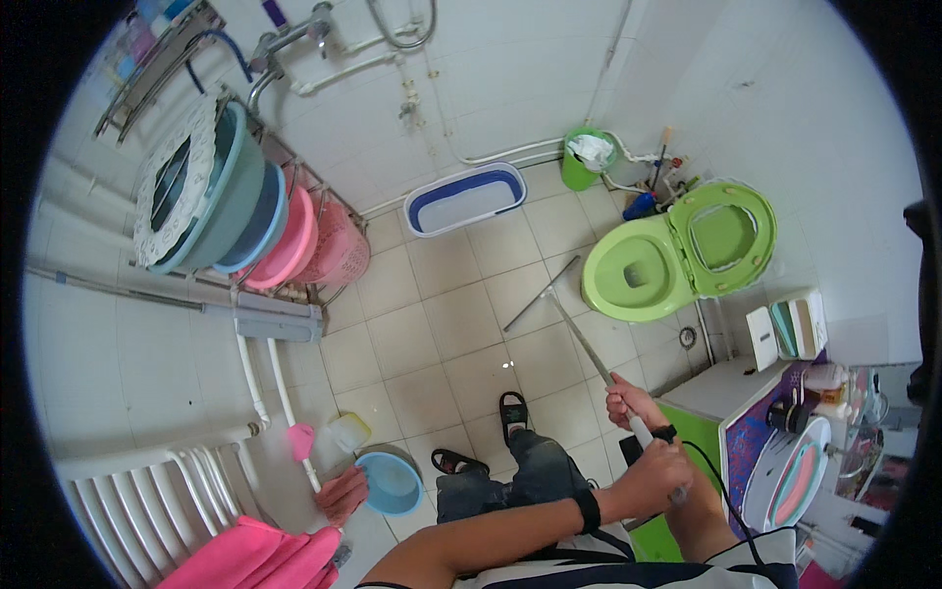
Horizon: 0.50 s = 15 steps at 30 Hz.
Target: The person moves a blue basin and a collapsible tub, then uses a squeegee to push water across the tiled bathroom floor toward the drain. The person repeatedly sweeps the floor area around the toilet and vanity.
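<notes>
A floor squeegee with a long pole [585, 342] slants across the tiles, its dark blade [528, 308] resting on the floor in front of the green toilet [636, 269]. My left hand [651, 475] is wrapped around the pale grip at the top end of the pole. Further down the pole, my right hand [629, 401] grips the shaft. Both wrists wear dark bands. The toilet's lid and seat are raised, and the bowl is visible.
A blue-and-white basin [465, 200] stands by the far wall, beside a green bin [585, 162]. Basins [243, 199] fill a rack at left. A small blue basin [390, 484] sits near my sandalled feet. The washbasin [787, 471] is at right; a floor drain [687, 337] lies behind the toilet.
</notes>
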### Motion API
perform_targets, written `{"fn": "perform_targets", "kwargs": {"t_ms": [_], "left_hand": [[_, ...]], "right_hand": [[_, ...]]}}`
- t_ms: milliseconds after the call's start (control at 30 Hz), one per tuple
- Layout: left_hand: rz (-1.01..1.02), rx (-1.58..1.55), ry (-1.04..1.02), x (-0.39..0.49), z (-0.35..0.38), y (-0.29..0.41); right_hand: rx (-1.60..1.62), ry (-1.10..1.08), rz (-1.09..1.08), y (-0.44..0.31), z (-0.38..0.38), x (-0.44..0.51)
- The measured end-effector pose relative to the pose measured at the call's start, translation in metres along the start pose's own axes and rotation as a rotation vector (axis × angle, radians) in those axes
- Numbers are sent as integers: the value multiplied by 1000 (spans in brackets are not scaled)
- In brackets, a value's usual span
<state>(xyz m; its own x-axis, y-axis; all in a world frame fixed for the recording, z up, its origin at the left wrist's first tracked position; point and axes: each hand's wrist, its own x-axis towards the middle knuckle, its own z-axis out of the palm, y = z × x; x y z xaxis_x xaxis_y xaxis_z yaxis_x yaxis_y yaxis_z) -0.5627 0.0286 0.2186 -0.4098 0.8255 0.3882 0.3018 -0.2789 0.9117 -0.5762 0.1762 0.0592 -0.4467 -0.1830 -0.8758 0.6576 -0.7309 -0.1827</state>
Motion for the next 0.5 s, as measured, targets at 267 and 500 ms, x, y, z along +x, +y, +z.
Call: {"fn": "perform_targets", "kwargs": {"t_ms": [267, 500], "left_hand": [[-12, 138, -166, 7, -84, 6], [-64, 390, -212, 24, -124, -70]], "right_hand": [[70, -94, -157, -8, 75, 38], [76, -230, -171, -55, 107, 153]]}}
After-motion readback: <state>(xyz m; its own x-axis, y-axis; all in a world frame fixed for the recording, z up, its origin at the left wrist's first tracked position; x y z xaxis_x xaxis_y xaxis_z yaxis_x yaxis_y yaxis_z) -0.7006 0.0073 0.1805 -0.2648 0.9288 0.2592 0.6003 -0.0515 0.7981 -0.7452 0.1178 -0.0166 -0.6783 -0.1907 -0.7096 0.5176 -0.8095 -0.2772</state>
